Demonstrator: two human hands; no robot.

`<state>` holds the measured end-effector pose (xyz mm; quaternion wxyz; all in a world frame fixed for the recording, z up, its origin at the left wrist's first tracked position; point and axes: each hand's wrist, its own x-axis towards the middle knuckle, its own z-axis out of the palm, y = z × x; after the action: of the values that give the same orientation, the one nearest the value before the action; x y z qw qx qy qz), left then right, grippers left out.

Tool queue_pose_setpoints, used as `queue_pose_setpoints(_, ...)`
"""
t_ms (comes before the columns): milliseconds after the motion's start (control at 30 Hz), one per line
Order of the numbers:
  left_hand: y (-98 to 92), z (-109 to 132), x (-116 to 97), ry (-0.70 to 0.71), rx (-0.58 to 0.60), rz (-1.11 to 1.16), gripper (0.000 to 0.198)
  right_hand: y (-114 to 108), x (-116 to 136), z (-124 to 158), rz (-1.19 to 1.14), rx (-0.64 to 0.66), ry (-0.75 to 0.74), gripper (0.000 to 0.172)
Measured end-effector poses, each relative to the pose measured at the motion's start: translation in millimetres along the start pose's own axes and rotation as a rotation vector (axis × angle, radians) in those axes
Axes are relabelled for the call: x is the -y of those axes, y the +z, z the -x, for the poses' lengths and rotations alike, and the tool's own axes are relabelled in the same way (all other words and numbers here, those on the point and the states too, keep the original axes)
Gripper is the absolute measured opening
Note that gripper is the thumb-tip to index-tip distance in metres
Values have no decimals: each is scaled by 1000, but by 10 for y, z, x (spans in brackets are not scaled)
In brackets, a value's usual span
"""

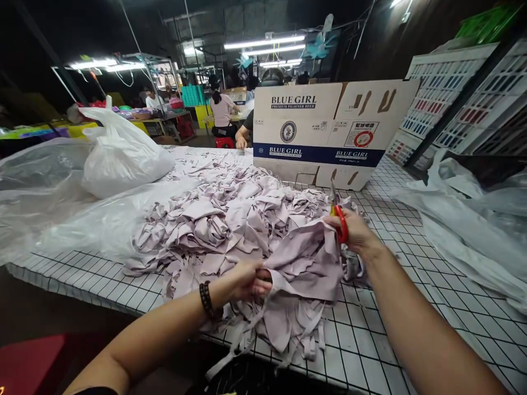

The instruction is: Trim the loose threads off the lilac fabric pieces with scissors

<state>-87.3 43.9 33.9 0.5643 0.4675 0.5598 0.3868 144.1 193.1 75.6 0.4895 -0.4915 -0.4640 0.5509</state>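
Note:
Pale mauve fabric pieces [230, 211] with thin straps lie heaped over the table in front of me. My left hand [251, 280], a beaded bracelet at its wrist, is closed around the edge of one mauve fabric piece [304, 258]. That piece stretches across to my right hand [354, 230], which grips red-handled scissors [341, 224] with the blades pointing up. My right fingers also seem to pinch the fabric's upper corner. Loose straps [236, 348] hang down over the near table edge below my left hand.
A large printed carton [313, 129] stands behind the heap. White plastic bags lie at the left [119, 153] and right [461, 219] on the grid-patterned table [370, 340]. White crates [448, 99] are stacked at the right. A co-worker's hand [242, 141] shows beside the carton; others sit farther back.

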Motion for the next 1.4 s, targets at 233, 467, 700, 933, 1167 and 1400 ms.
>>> queue_pose_setpoints(233, 192, 130, 528, -231, -30, -53, 33, 22, -384, -106, 81, 49, 188, 27)
queue_pose_setpoints(467, 164, 406, 511, -39, -80, -456, 43, 57, -345, -198, 67, 28, 135, 26)
queue_pose_setpoints(700, 151, 560, 545, -87, -68, -605, 37, 108, -340, -200, 146, -26, 125, 24)
queue_pose_setpoints(933, 141, 579, 625, 49, -40, -587, 32, 152, -223, -39, 298, -184, -18, 30)
queue_pose_setpoints(1167, 161, 625, 367, -54, -7, -22, 41, 187, -199, 977, 306, 156, 21, 44)
queue_pose_setpoints(1400, 276, 494, 23, -343, 225, 577, 44, 445, -618, 1623, -150, 357, 173, 50)
